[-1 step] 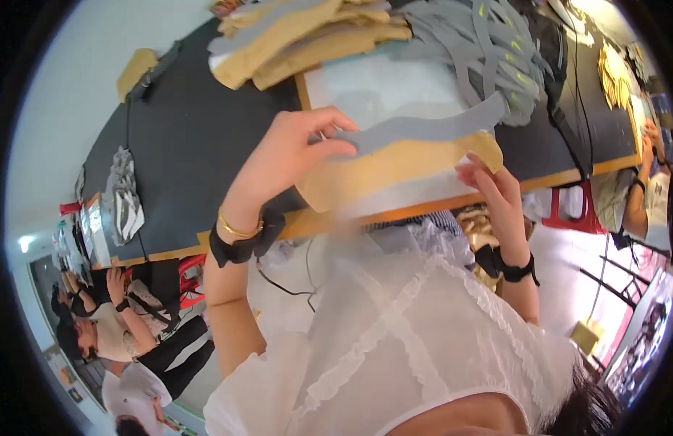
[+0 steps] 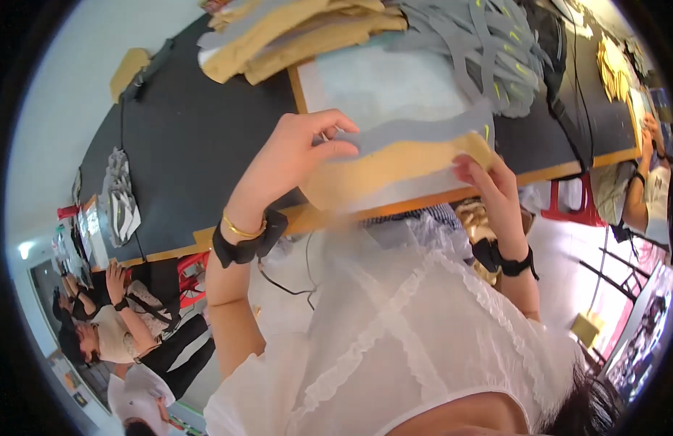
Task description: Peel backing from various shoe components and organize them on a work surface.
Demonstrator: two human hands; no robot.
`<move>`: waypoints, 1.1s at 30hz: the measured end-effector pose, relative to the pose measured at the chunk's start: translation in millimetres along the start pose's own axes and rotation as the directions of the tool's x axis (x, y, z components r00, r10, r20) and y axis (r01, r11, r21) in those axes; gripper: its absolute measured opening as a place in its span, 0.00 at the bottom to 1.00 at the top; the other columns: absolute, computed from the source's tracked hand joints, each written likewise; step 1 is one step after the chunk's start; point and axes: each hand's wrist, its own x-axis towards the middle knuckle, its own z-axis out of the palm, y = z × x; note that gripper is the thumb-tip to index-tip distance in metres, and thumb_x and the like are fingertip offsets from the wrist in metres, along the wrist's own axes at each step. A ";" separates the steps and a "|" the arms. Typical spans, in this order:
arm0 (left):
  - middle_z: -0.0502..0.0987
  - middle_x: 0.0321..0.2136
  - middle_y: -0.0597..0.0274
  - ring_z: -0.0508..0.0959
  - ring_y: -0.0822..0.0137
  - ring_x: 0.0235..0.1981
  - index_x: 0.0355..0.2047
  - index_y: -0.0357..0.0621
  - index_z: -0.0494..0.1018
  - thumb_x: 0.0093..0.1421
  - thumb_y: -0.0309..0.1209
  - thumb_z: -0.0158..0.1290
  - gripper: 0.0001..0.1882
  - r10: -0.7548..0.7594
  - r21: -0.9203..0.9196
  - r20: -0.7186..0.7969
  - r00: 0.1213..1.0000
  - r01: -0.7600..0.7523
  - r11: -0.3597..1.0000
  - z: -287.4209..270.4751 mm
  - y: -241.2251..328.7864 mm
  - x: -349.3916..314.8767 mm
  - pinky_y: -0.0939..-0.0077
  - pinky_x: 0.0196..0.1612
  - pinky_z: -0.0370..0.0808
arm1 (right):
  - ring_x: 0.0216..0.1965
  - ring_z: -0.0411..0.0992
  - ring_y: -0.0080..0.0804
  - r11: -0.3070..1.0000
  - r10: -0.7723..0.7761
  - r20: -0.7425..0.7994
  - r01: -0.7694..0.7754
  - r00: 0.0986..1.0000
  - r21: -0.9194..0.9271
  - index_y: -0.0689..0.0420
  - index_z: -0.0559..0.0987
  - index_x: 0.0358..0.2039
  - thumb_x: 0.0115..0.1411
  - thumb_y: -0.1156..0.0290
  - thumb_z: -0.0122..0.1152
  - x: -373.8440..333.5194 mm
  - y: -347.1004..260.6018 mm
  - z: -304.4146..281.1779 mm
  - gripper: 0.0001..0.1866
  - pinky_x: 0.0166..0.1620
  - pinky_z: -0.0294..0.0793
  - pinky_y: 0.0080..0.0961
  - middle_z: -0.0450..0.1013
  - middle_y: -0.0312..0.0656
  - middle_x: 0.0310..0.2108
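Note:
A grey curved strip (image 2: 423, 132) lies along the upper edge of a tan curved piece (image 2: 394, 166), over a pale board at the table's near edge. My left hand (image 2: 300, 149) has thumb and fingers closed on the left end of the grey strip, where the tan piece meets it. Lower down at the right end, my right hand (image 2: 492, 180) pinches the rounded tip of the tan piece. A small yellow-green mark shows near the strip's right end. The lower left of the tan piece is blurred.
A stack of tan pieces (image 2: 300, 36) lies at the back, with a heap of grey strips (image 2: 489, 51) to its right. More grey strips (image 2: 120, 196) lie far left. Black cables (image 2: 580, 94) cross the table at right. Co-workers (image 2: 111, 327) are at left and far right.
The grey strip's right end has come down and a little left, closer to the tan tip. My right hand has shifted slightly left; my left hand has barely moved.

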 end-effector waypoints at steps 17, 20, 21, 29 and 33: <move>0.73 0.49 0.60 0.71 0.54 0.51 0.46 0.43 0.74 0.51 0.36 0.62 0.22 0.362 0.477 -0.423 0.831 -0.136 0.869 74.4 -67.4 -46.9 0.60 0.53 0.69 | 0.36 0.72 0.24 0.846 -0.269 -0.046 0.213 0.962 -0.489 0.61 0.78 0.42 0.62 0.79 0.54 4.5 8.6 14.8 0.09 0.35 0.72 0.20 0.73 0.39 0.37; 0.74 0.44 0.62 0.72 0.56 0.48 0.41 0.44 0.76 0.52 0.33 0.60 0.16 0.378 0.523 -0.432 0.819 -0.114 0.845 83.8 -59.7 -45.1 0.62 0.50 0.70 | 0.45 0.70 0.34 0.350 -0.585 0.128 0.392 0.801 -0.851 0.57 0.79 0.44 0.58 0.80 0.57 10.9 1.8 21.5 0.12 0.46 0.71 0.29 0.72 0.42 0.45; 0.74 0.44 0.62 0.72 0.56 0.48 0.41 0.44 0.76 0.52 0.33 0.60 0.16 0.375 0.522 -0.436 0.818 -0.110 0.846 84.3 -60.4 -45.0 0.62 0.50 0.70 | 0.47 0.69 0.37 0.358 -0.563 0.114 0.366 0.818 -0.859 0.57 0.79 0.44 0.57 0.80 0.58 12.7 0.1 22.2 0.13 0.49 0.69 0.32 0.71 0.42 0.47; 0.76 0.40 0.60 0.72 0.55 0.44 0.38 0.42 0.76 0.52 0.28 0.59 0.12 0.319 0.454 -0.355 0.879 -0.136 0.880 61.8 -59.5 -32.3 0.65 0.47 0.72 | 0.43 0.72 0.42 0.513 -0.424 0.024 0.262 0.906 -0.817 0.57 0.79 0.45 0.54 0.81 0.60 27.3 12.5 7.4 0.16 0.46 0.71 0.32 0.74 0.46 0.42; 0.76 0.40 0.57 0.72 0.53 0.43 0.39 0.39 0.76 0.53 0.27 0.59 0.13 0.290 0.451 -0.240 0.926 -0.158 0.878 39.1 -46.7 -28.6 0.64 0.47 0.71 | 0.38 0.74 0.42 0.511 -0.546 0.052 0.382 0.836 -0.770 0.59 0.80 0.42 0.53 0.82 0.61 33.9 7.7 10.8 0.15 0.41 0.73 0.31 0.75 0.44 0.35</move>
